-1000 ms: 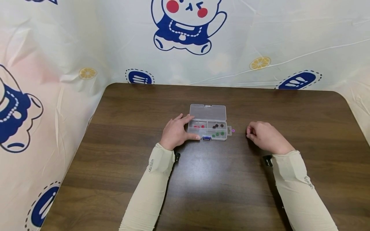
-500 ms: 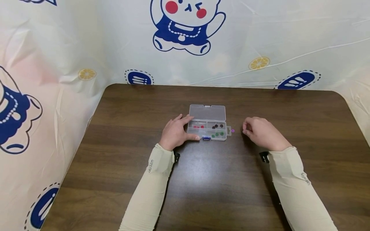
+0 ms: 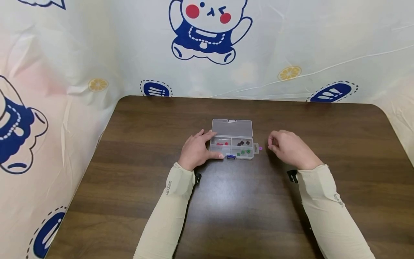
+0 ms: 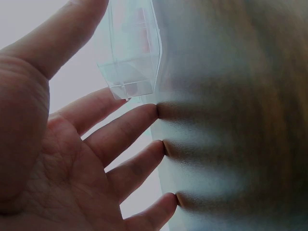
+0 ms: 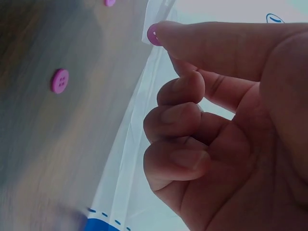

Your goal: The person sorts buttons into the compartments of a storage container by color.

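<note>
A clear plastic compartment box lies with its lid raised, holding red buttons at back left, dark brown buttons at back right and green buttons at front right. My left hand holds its left end between thumb and index finger. The other left fingertips touch the table. My right hand is to the right of the box and pinches a purple button between thumb and index finger. Its other fingers are curled in. A second purple button lies on the table.
Another purple button shows at the top edge of the right wrist view. The brown wooden table meets a printed cloth at its back and left. A small hanging tab sticks out from the box's right end.
My right hand has moved left and slightly away from me, closer to the box, keeping its pinch. The left hand and the box stay in place.
</note>
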`<action>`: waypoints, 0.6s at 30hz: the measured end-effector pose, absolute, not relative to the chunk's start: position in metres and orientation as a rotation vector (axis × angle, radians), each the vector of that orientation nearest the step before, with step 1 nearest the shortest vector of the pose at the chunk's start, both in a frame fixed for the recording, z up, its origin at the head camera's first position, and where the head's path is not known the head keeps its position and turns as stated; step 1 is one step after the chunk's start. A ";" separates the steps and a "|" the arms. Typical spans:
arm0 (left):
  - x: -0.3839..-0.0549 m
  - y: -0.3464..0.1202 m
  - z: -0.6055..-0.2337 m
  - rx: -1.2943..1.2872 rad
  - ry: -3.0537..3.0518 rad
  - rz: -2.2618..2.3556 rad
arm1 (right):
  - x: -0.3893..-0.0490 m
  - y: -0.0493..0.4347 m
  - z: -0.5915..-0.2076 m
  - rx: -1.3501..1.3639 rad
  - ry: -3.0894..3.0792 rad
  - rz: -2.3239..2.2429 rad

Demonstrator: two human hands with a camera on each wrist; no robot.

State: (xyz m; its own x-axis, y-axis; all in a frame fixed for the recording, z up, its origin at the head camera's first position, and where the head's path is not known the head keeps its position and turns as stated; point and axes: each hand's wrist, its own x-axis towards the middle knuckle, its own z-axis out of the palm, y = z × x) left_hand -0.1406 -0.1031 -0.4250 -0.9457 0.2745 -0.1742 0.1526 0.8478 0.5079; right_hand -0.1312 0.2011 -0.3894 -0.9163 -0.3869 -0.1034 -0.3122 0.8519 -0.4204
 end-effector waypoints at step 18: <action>-0.139 -0.104 -0.424 0.346 2.799 0.740 | -0.133 0.181 -0.390 -0.606 2.852 -0.631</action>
